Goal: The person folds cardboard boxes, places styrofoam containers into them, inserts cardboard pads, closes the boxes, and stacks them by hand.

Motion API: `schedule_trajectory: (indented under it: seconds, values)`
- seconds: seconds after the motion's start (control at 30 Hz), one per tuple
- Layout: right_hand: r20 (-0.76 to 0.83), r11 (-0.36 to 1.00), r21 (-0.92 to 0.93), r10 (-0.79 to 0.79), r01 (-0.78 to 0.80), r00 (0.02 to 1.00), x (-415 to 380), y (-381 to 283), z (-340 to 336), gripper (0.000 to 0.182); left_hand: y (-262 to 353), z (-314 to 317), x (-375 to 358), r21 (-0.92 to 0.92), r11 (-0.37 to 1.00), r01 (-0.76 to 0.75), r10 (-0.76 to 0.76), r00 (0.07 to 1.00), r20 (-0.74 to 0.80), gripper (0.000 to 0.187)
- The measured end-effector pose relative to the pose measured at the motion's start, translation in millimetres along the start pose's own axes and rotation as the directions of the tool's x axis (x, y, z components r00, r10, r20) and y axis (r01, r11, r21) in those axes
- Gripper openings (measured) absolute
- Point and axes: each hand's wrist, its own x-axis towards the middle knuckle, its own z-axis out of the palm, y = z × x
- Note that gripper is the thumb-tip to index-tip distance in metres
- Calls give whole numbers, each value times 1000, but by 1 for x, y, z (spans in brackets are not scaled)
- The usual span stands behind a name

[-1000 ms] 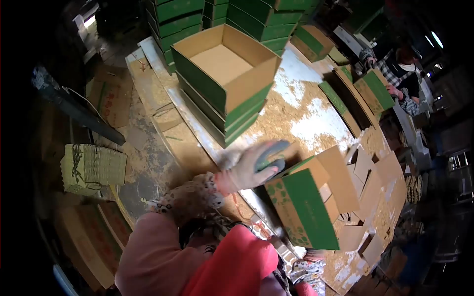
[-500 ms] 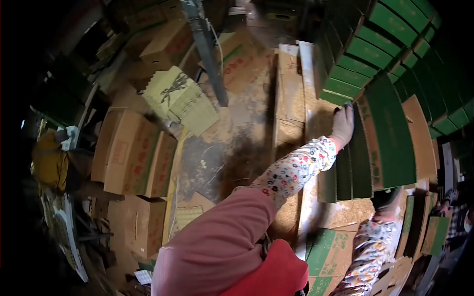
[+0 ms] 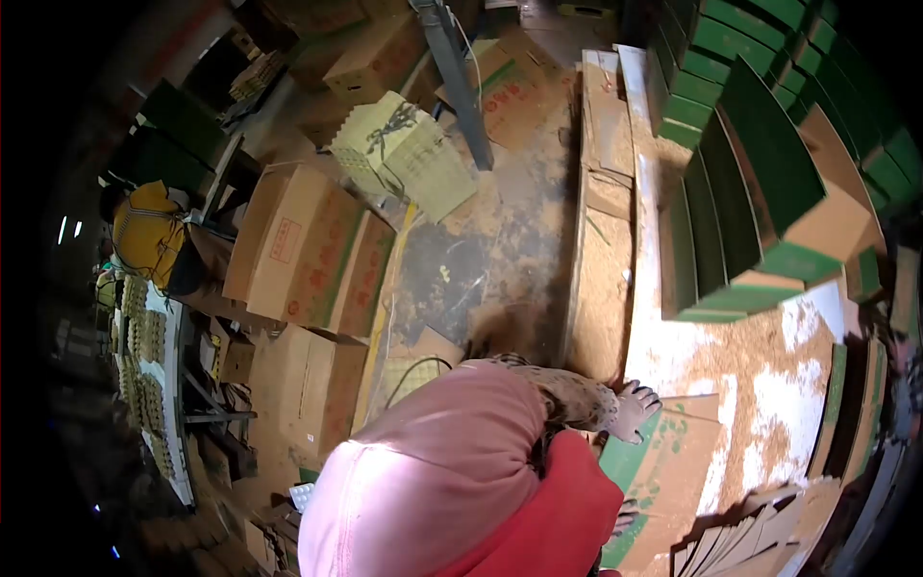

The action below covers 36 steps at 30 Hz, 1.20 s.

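Flat green-and-brown cardboard [image 3: 678, 452] lies on the sawdust-strewn work surface [image 3: 750, 404]. My left hand [image 3: 635, 411] rests at its upper left corner with fingers spread, holding nothing. Lower down, at the cardboard's left edge, my right hand [image 3: 625, 517] is partly hidden by the red clothing; its visible fingers lie on the card. Several open green cartons [image 3: 716, 221] stand in a row beyond my hands, touched by neither.
Stacked green boxes [image 3: 740, 43] stand at the back right. Brown cartons [image 3: 312, 250], a bundle of yellowish trays [image 3: 409, 159] and a metal post [image 3: 460, 96] are on the left. A person in yellow [image 3: 149, 236] is at far left. Loose card pieces [image 3: 760, 534] lie at lower right.
Both hands have moved away from the green cartons to the flat cardboard near my body. The cartons now stand untouched, and the view has shifted.
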Motion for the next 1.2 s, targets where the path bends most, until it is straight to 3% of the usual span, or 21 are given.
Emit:
schedule_trajectory:
  seconds: [0.07,0.13,0.17,0.2,0.27,0.4,0.47,0.57,0.7,0.8,0.87,0.9,0.97,1.0,1.03,1.1,1.13,1.17,1.2]
  values:
    - [-26,994,104,-37,40,999,13,32,13,68,51,0,5,12,975,222,-222,975,15,86]
    - [-54,985,163,-44,52,998,23,61,20,66,72,-15,30,46,883,467,-469,880,74,85]
    - [-73,982,183,-35,48,997,29,75,25,64,75,-38,26,-83,871,484,-473,873,122,70]
    - [-85,978,204,-26,43,996,35,88,30,63,64,-30,35,-196,912,360,-318,923,215,56]
    - [-109,971,240,7,20,994,46,112,37,61,78,-25,36,-269,935,232,-232,972,30,41]
    - [-124,963,267,82,-46,989,65,163,52,56,112,-77,21,-531,847,-42,-16,994,-104,32]
    - [-120,958,279,108,-71,987,69,180,59,54,108,-69,43,-373,927,-44,7,995,-100,24]
    - [-119,951,292,144,-104,982,73,196,70,50,123,-48,57,-261,945,196,-121,953,279,51]
    - [-92,941,310,174,-138,980,72,217,86,45,124,-5,61,-66,960,272,-234,909,345,50]
    - [-60,935,318,183,-155,981,73,226,97,42,125,-4,49,100,923,371,-383,869,313,55]
    - [-51,943,304,153,-131,987,74,240,108,40,152,-19,38,195,848,493,-525,830,185,67]
    - [-47,949,300,113,-94,992,78,251,117,38,140,34,65,88,809,581,-584,811,25,79]
    - [-16,931,337,-139,137,990,97,299,160,36,120,44,81,212,859,466,-503,847,174,64]
    - [136,495,863,-26,-105,990,96,292,164,42,119,31,80,239,922,304,-364,891,271,55]
    - [283,-209,943,88,-260,955,96,285,170,49,123,12,70,278,957,82,-184,913,363,46]
    - [326,-29,943,275,-331,905,89,258,169,79,115,-32,63,338,880,-335,157,875,458,31]
    - [216,91,964,281,-250,935,58,211,98,90,114,-51,67,299,862,-409,254,859,444,25]
    - [113,369,892,373,-259,921,66,232,118,94,116,-61,69,16,972,-233,215,921,326,28]
    - [23,497,797,542,-342,840,51,223,78,98,120,-72,73,-370,925,-87,171,965,200,31]
